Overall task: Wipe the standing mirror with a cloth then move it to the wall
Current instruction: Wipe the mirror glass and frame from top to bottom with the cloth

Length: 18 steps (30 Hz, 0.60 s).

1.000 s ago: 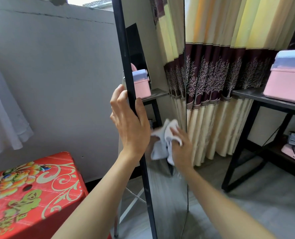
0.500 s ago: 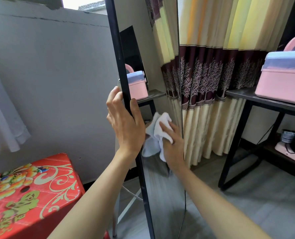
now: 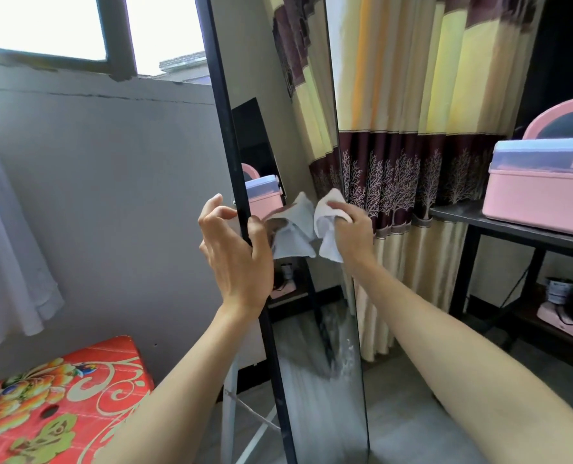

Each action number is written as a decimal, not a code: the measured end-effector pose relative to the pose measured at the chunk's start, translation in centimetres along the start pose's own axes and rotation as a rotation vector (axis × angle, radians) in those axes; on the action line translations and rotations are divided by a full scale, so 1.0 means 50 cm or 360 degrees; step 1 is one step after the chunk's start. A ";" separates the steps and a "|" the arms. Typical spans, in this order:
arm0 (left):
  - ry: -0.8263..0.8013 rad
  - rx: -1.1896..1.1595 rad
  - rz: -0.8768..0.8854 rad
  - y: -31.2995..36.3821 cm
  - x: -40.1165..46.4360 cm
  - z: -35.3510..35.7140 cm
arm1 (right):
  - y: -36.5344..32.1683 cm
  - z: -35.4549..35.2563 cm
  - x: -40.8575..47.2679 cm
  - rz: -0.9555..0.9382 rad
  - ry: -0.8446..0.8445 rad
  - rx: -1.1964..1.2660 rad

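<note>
Tall black-framed standing mirror [image 3: 315,380] gripped by left hand [image 3: 236,254] | white cloth [image 3: 328,222] bunched in right hand [image 3: 352,229] | glass judged fragile, best held by frame.

Count: 1 standing mirror [image 3: 315,380], 1 white cloth [image 3: 329,226], 2 hands (left [image 3: 236,259], right [image 3: 353,234]), 1 pink box [image 3: 543,192], 1 red stool [image 3: 60,403], 1 curtain [image 3: 422,122].

The standing mirror [image 3: 312,380] stands between a stool [image 3: 60,403] on its left and a shelf [image 3: 513,229] on its right.
</note>
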<state>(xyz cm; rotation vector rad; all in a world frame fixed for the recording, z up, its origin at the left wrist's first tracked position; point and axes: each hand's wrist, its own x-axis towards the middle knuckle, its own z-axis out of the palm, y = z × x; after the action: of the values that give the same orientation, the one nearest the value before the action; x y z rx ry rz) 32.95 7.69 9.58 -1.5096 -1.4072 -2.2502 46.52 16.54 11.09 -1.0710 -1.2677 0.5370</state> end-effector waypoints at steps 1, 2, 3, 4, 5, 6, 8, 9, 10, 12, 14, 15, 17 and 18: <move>0.0018 0.0015 0.0027 0.005 0.008 0.000 | -0.014 0.010 0.013 -0.0077 -0.0022 0.0031; 0.0041 0.0030 0.0071 0.011 0.018 0.001 | -0.023 0.021 0.022 -0.0147 -0.0060 0.0026; 0.0062 0.0046 0.0121 0.015 0.028 0.003 | -0.024 0.029 0.023 -0.0203 -0.0101 -0.0014; 0.0082 0.0059 0.0184 0.019 0.042 0.006 | -0.018 0.038 0.020 -0.0239 -0.0134 -0.0051; 0.0088 0.0076 0.0247 0.024 0.054 0.010 | 0.003 0.043 0.012 -0.0204 -0.0148 -0.0050; 0.0082 0.0100 0.0310 0.029 0.064 0.013 | 0.028 0.044 0.001 -0.0096 -0.0134 -0.0011; 0.0056 0.0184 0.0418 0.041 0.080 0.021 | 0.083 0.029 -0.026 0.0269 -0.0106 0.0059; 0.0039 0.0242 0.0451 0.049 0.085 0.025 | 0.114 0.015 -0.034 0.0469 -0.0127 0.0023; 0.0022 0.0300 0.0468 0.057 0.089 0.027 | 0.140 -0.001 -0.040 0.0640 -0.0179 -0.0072; 0.0023 0.0441 0.0481 0.073 0.104 0.031 | 0.179 -0.024 -0.034 0.0783 -0.0209 -0.0283; 0.0046 0.0655 0.0551 0.089 0.120 0.031 | 0.185 -0.033 -0.013 0.0765 -0.0089 -0.0335; 0.0037 0.0774 0.0622 0.098 0.124 0.035 | 0.179 -0.034 0.004 0.0723 -0.0035 -0.0311; -0.0076 0.1075 0.0846 0.114 0.115 0.049 | 0.161 -0.031 0.035 0.0585 0.0016 -0.0251; -0.0181 0.1238 0.0978 0.120 0.101 0.060 | 0.150 -0.028 0.048 0.0525 0.0021 -0.0212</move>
<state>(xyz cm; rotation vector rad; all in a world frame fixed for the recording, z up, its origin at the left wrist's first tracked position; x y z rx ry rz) 35.53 8.40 17.53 -1.4903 -1.3460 -1.0922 50.11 21.39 5.86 -1.4063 -1.1327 0.6994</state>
